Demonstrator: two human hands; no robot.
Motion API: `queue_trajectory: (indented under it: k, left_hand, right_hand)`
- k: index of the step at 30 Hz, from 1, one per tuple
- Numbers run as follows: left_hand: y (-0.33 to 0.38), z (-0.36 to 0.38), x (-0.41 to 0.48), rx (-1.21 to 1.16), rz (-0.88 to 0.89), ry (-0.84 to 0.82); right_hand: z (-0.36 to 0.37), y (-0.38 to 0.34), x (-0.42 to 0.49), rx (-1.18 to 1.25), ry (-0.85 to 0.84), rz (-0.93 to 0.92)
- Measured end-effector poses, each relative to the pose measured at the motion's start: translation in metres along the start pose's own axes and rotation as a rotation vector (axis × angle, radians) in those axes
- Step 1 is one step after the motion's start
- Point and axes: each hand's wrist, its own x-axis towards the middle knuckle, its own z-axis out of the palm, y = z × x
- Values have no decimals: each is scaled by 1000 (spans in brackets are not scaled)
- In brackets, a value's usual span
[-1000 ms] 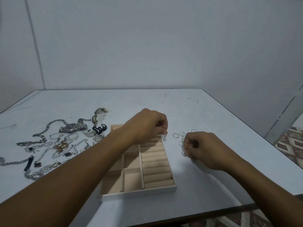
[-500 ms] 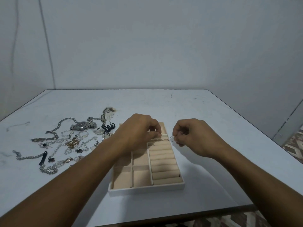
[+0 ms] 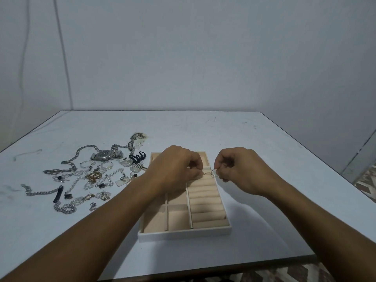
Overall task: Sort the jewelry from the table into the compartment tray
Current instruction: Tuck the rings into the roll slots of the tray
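A beige compartment tray [image 3: 184, 234] lies in the middle of the white table, with open square cells on its left and a column of padded ring rolls [image 3: 205, 200] on its right. My left hand [image 3: 175, 169] hovers over the tray's far part, fingers curled, pinching a small thin ring [image 3: 205, 173]. My right hand [image 3: 240, 169] sits just right of the tray and pinches another thin ring [image 3: 214, 172]. The two rings nearly touch above the top ring rolls. A heap of chains, bracelets and pendants [image 3: 85, 176] lies left of the tray.
A silver wristwatch [image 3: 105, 155] and a black hair clip [image 3: 138, 156] sit at the back of the jewelry heap. The table's [image 3: 264, 139] right edge and front edge are close; patterned floor [image 3: 364, 182] shows beyond. A grey wall stands behind.
My right hand lifted a ring from the table right of the tray and brought it left to the tray's top. My left hand stayed over the tray's far end. The camera view shifted.
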Motion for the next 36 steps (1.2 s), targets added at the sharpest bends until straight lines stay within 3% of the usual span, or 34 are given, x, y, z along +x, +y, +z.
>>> queue_trajectory:
  k: [14,24,36]
  left_hand:
    - [-4,2,-3,-16,-8,-34]
    - [-9,3,-7,153,118,-42]
    - [-3,0,-13,195,163,-58]
  right_hand:
    - [1,3,-2,-3,-15,4]
    - [2,4,-1,-4,-8,-2]
    - [9,5,4,-4,12,-43]
